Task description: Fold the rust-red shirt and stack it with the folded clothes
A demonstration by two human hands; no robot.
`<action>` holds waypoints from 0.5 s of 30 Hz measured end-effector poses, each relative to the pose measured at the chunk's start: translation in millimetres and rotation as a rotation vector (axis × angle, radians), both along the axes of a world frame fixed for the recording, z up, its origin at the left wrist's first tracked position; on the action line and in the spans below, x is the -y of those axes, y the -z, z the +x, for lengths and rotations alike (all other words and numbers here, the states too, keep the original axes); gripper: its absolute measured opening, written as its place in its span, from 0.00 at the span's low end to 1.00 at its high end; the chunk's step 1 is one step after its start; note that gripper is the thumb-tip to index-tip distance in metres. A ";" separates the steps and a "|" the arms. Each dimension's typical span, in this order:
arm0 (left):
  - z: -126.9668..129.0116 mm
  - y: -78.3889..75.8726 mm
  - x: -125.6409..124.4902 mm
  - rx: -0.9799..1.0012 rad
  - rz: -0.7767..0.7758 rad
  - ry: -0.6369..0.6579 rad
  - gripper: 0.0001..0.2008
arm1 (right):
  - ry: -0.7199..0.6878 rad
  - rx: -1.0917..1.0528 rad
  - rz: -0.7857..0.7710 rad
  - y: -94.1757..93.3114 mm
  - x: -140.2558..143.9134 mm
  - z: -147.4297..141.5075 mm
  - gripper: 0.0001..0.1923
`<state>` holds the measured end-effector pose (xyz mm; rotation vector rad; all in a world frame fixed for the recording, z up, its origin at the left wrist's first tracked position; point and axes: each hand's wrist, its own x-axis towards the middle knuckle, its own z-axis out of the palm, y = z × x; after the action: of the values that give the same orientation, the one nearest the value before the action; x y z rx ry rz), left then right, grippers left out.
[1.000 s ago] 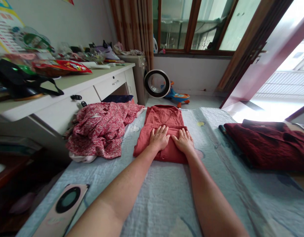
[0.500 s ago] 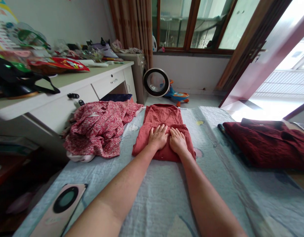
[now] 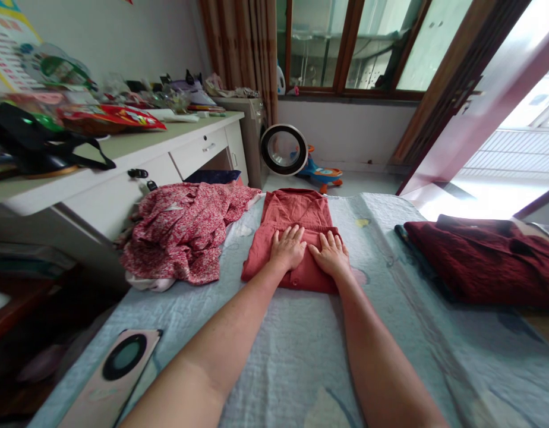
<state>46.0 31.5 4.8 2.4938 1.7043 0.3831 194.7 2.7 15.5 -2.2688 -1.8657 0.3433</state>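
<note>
Pale blue cloth [image 3: 292,356] spreads all around the folded coral garment [image 3: 312,274], our landmark here; to its left sits a crumpled red-flowered heap [image 3: 180,235], to its right a dark red folded pile [image 3: 483,261]. Beyond it, a washing machine [image 3: 253,134] with its round door swung out, a blue-and-orange ride-on toy [image 3: 321,173] and a window [image 3: 319,53]; a white desk [image 3: 196,153] stands off to its left. And there are the hands, left [image 3: 287,249] and right [image 3: 331,254], palms down on the garment's near half, fingers moderately spread, gripping nothing, tips just short of the gathered edge, a button below them. Hidden: whatever lies under the palms. Nearer than the garment, a phone-like object [image 3: 107,377] runs out of frame; the pile is cropped too, and the desk clutter is hard to make out.
</note>
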 end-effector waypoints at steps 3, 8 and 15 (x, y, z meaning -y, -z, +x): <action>0.4 0.1 -0.3 0.001 -0.003 0.001 0.28 | 0.032 -0.009 -0.023 0.2 -1.1 4.5 0.42; 1.0 0.5 -0.9 0.002 -0.009 -0.003 0.28 | 0.039 -0.019 -0.019 2.4 -2.5 8.5 0.42; 1.0 -1.3 0.8 0.008 -0.002 -0.009 0.28 | 0.109 -0.079 0.240 5.1 -6.1 8.7 0.32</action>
<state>47.0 30.7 6.1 2.4804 1.7119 0.3915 203.4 8.8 10.4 -2.1515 -1.6398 0.1795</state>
